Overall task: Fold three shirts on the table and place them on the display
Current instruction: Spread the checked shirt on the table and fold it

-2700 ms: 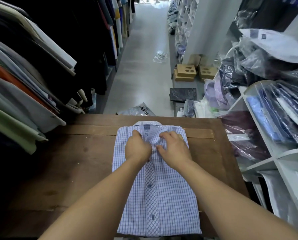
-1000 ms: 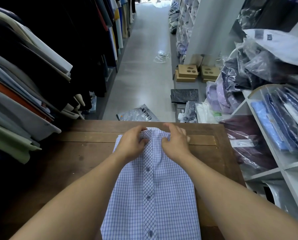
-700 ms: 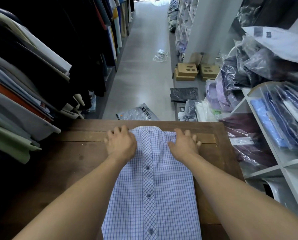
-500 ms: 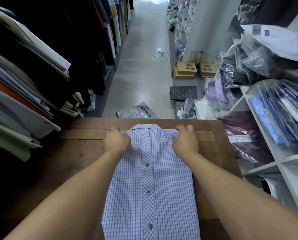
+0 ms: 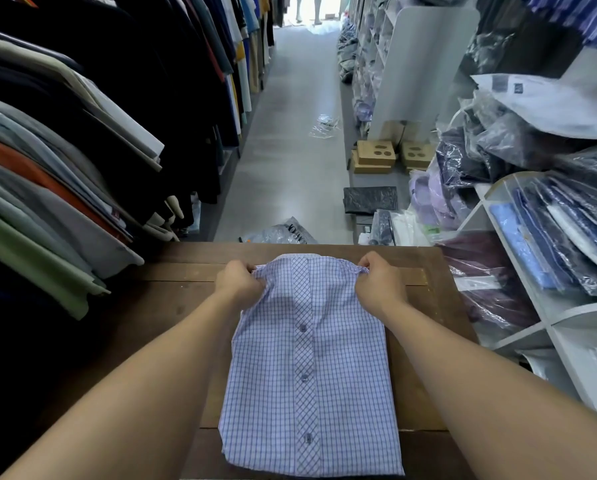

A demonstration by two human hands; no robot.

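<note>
A person folds a blue-and-white checked shirt [image 5: 310, 375] on a dark wooden table [image 5: 158, 306] in a narrow clothing shop aisle. The shirt lies button side up along the middle of the table, its sleeves out of sight and its body a long, narrow rectangle. Its far end sits near the table's far edge and its near end reaches the near edge.

Both bare forearms stretch forward from the bottom corners of the view and converge on the shirt's far end. The left hand [image 5: 238, 284] grips the far left corner of the cloth, fingers curled tight and knuckles up, with fabric bunched inside the fist. The right hand [image 5: 380, 285] mirrors it at the far right corner, pinching a small gathered fold between thumb and curled fingers. The cloth between the two fists is pulled taut across its width, and that end looks slightly raised off the wood.

Hanging clothes [image 5: 65, 202] in grey, green, orange and black crowd the table's left side. White shelves [image 5: 549, 323] of plastic-wrapped shirts stand just beside its right edge. Beyond the far edge, a plastic bag [image 5: 283, 233] and cardboard boxes [image 5: 376, 157] lie on the grey floor [image 5: 290, 150].
</note>
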